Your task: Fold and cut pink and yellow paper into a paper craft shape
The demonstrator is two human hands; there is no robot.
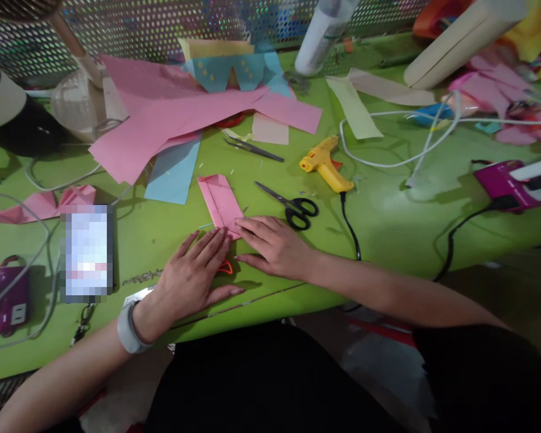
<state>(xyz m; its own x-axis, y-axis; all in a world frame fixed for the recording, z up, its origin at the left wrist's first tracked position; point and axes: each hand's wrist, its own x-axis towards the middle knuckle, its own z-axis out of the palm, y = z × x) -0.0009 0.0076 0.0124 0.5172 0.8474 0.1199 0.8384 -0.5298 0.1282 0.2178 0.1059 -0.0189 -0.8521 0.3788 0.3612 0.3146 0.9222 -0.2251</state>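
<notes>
A folded pink paper strip point(220, 199) lies slantwise on the green table point(261, 300). My left hand point(190, 270) rests with its fingertips on the paper's near end, fingers stretched out and thumb apart. From the right, my right hand point(275, 246) touches the paper's near right corner with its fingertips, its fingers extended and flat. Just right of the paper are black-handled scissors point(297, 209), and a yellow glue gun point(327, 165) lies farther right. Beneath my left hand's fingers, an orange-red loop point(226, 266) shows in part.
Tweezers point(255, 148), large pink sheets point(162, 114) and blue paper point(174, 171) lie beyond. A phone point(89, 252) is at the left. White cable point(388, 163), a white bottle point(322, 39) and a purple power block point(511, 186) stand or lie on the right.
</notes>
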